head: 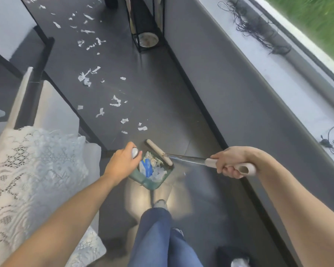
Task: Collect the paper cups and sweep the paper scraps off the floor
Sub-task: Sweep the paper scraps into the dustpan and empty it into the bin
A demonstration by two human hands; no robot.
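At centre frame, the left hand [121, 162] grips the rounded metallic top of a handle above a green plastic dustpan [152, 179], whose tray holds crumpled white scraps and a blue-printed carton. Right of it, the right hand [229, 164] clenches the beige grip of a chrome-shafted broom [183, 158], its flat head resting against the pan's far edge. Torn white paper scraps [85, 78] trail up the smooth grey floor [191, 189] toward the upper left.

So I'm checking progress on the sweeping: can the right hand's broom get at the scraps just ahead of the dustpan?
Probably yes. The right hand grips the broom, whose head sits at the dustpan mouth. The nearest scraps lie on bare floor just beyond, with nothing between.
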